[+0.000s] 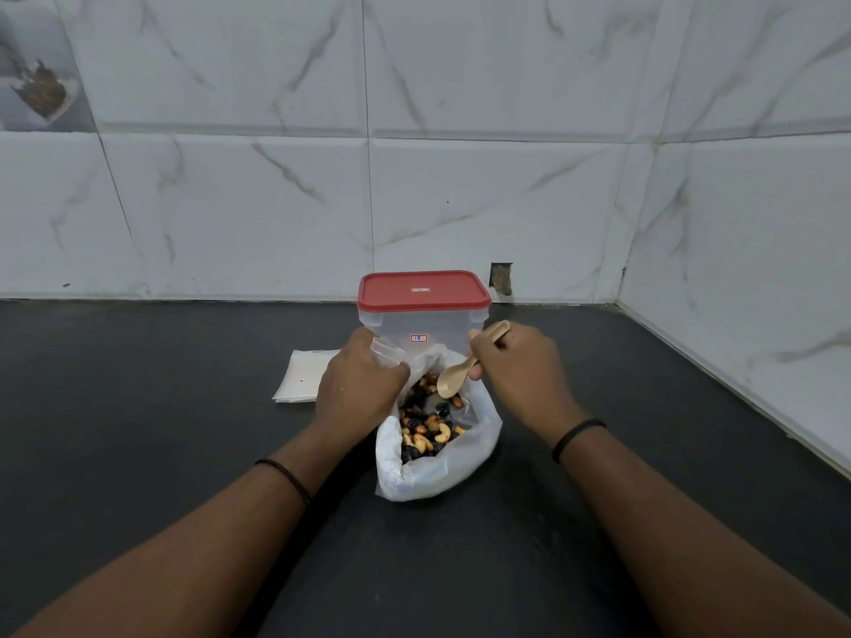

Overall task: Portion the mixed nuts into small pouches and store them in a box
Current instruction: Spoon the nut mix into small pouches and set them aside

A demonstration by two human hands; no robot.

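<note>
An open white plastic bag (465, 462) of mixed nuts (428, 428) lies on the black counter (184, 430). Behind it stands a clear plastic box (426, 331) with a shut red lid (423, 291). My left hand (357, 389) grips a small clear pouch (387, 353) at the bag's far left edge. My right hand (518, 373) pinches a small wooden spoon (460, 373), whose bowl hangs just above the nuts. A stack of flat pouches (299, 377) lies to the left, partly hidden by my left hand.
White marble-patterned tiles form the back wall (414, 154) and the right wall (760, 292), meeting in a corner at the right. A dark hole (501, 278) marks the back wall near the counter. Bare black counter lies on both sides.
</note>
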